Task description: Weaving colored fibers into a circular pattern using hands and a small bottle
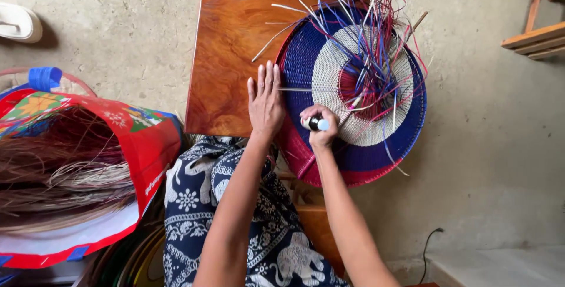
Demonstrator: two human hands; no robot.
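Basket (353,69) looks mostly woven to me, loose strands (371,28) left at the centre. Left hand (266,101) flat, fingers open on the desk (229,40); right hand (321,127) gripping a tool (316,124).

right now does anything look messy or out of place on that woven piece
Loose strand ends stick out in a tangle from the middle of the round woven piece, unwoven. It also overhangs the wooden table. The left hand lies flat; the right hand grips a small tool.
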